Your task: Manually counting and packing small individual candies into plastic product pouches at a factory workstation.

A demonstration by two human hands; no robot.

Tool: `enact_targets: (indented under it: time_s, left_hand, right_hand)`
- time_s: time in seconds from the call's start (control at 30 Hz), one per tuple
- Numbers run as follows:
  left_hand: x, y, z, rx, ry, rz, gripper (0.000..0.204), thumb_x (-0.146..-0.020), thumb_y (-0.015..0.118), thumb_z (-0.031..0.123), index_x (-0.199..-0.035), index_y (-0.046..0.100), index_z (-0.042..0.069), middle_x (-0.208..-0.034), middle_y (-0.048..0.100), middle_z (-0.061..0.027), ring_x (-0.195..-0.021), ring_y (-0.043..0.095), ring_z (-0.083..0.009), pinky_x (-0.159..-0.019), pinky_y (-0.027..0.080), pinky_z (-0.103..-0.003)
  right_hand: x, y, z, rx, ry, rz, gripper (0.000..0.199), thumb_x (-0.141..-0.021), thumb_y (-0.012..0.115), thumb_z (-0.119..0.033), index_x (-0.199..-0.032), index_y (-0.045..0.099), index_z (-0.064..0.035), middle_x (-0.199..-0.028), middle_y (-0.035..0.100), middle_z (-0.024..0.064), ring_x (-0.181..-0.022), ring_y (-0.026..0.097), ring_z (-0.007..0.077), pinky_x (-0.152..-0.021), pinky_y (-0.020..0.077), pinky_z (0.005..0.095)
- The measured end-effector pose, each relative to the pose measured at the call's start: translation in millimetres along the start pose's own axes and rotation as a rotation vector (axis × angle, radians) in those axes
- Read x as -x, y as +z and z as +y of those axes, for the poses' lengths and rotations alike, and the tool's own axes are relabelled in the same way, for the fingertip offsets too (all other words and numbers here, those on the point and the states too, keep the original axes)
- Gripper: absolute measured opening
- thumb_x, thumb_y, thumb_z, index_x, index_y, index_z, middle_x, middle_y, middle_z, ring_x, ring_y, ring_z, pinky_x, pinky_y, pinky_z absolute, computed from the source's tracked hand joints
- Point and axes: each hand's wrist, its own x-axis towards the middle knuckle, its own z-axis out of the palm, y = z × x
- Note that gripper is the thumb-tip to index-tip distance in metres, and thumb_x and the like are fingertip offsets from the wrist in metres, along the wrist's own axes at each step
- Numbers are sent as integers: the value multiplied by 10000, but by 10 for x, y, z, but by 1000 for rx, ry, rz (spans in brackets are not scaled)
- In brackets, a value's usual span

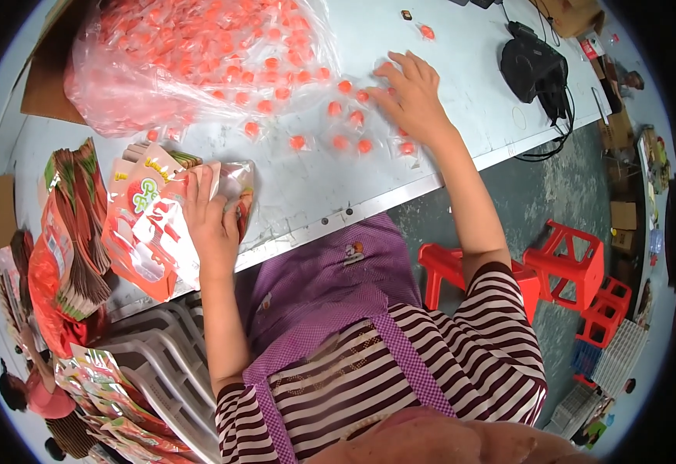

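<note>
My left hand (213,220) is on a shiny red and white printed pouch (164,232) at the table's front edge, its fingers bent over the upper part. The pouch's silvery top end (237,179) shows beside the fingers; what lies beneath them is hidden. Farther right, my right hand (414,97) reaches over the table with fingers apart, its thumb side by several loose red candies (356,118) in clear wrappers. No candy shows between those fingers. Behind the loose candies, a large clear plastic bag (114,93) lies open, full of the same red candies (199,39).
Bundled flat pouches (83,232) lie at the left edge, above grey plastic crates (152,363). A cardboard box flap (52,85) stands behind the candy bag. A black bag (530,62) with cords sits at the far right; red stools (566,263) stand on the floor.
</note>
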Motion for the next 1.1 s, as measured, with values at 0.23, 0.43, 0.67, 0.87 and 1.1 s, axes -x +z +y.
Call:
enact_targets:
  time_s: [0.23,0.43,0.67,0.87,1.1]
  left_hand:
    - [8,4,-18,-15,8,3,92,-735,617,9,-781,540,-13,-1327,470,-155,-1266,354,-421,-1041,285,-505]
    - [3,17,-15,20,4,7,89,-734,612,4,-783,541,-15,-1329,470,-148,-1272,346,-418,-1051,274,-503]
    - [21,26,-34,4,5,18,93,-723,615,-5,-779,540,-12,-1333,468,-142,-1272,346,-416,-1048,282,-503]
    - [12,12,-19,-3,-4,7,106,-713,625,-3,-774,539,-9,-1337,467,-132,-1271,352,-407,-1054,278,-504]
    - [17,21,-28,10,-24,-1,103,-710,630,0,-766,545,-5,-1345,463,-119,-1283,342,-392,-1054,268,-500]
  right_hand:
    - [-140,17,6,-194,95,-373,340,-800,607,-267,-1084,573,-83,-1247,492,140,-1200,387,327,-1027,259,406]
    - [-20,15,78,-194,16,-289,346,-787,587,-200,-1112,557,-86,-1264,487,119,-1212,386,312,-1040,248,394]
    - [-73,90,-173,-261,-154,-336,386,-796,573,-181,-1171,542,-94,-1279,473,103,-1221,384,276,-1055,223,408]
    - [-23,35,-112,-163,-137,-237,351,-825,566,-196,-1165,553,-110,-1256,489,89,-1202,413,263,-1077,179,460]
    - [71,122,-426,-204,-248,-233,317,-854,544,-214,-1167,561,-159,-1234,494,93,-1236,376,270,-1082,163,478]
